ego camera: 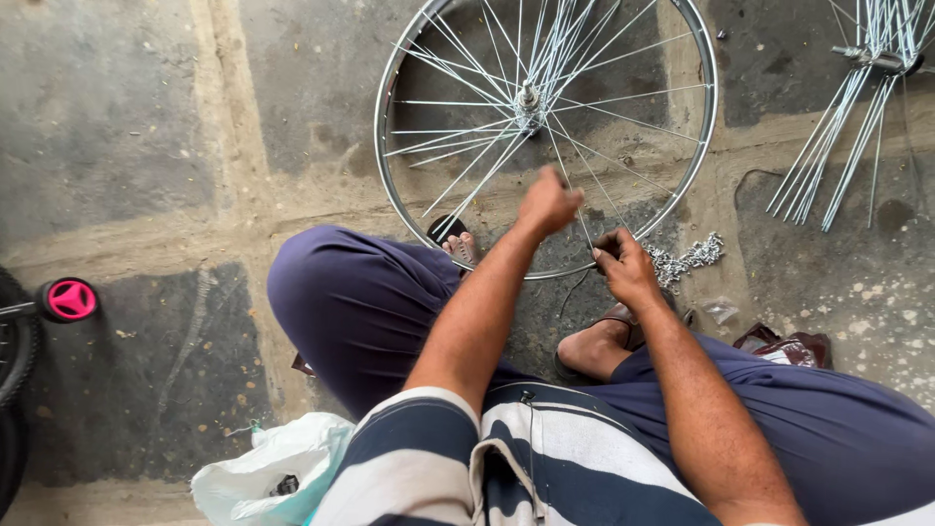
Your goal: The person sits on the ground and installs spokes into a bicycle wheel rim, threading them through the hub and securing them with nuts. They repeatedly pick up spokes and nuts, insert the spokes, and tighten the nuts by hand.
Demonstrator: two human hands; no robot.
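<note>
Steel spokes are pinched by the left hand (pixel 548 202) and right hand (pixel 623 265) over the wheel rim (pixel 390 195); a white plastic bag (pixel 268 468) — contents unclear — lies on the floor (pixel 127 127).

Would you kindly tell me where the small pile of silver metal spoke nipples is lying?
The small pile of silver metal spoke nipples lies on the stone floor, right of the right hand, beside the silver wheel rim.

We sit on a stained concrete floor (pixel 117 117) crossed by pale seams. A spoked wheel rim (pixel 390 185) lies flat on it just beyond our hands, a heap of small metal nipples (pixel 687 260) just right of our right hand (pixel 623 268), loose spokes (pixel 828 166) farther right, a white plastic bag (pixel 268 468) near our left elbow.
</note>
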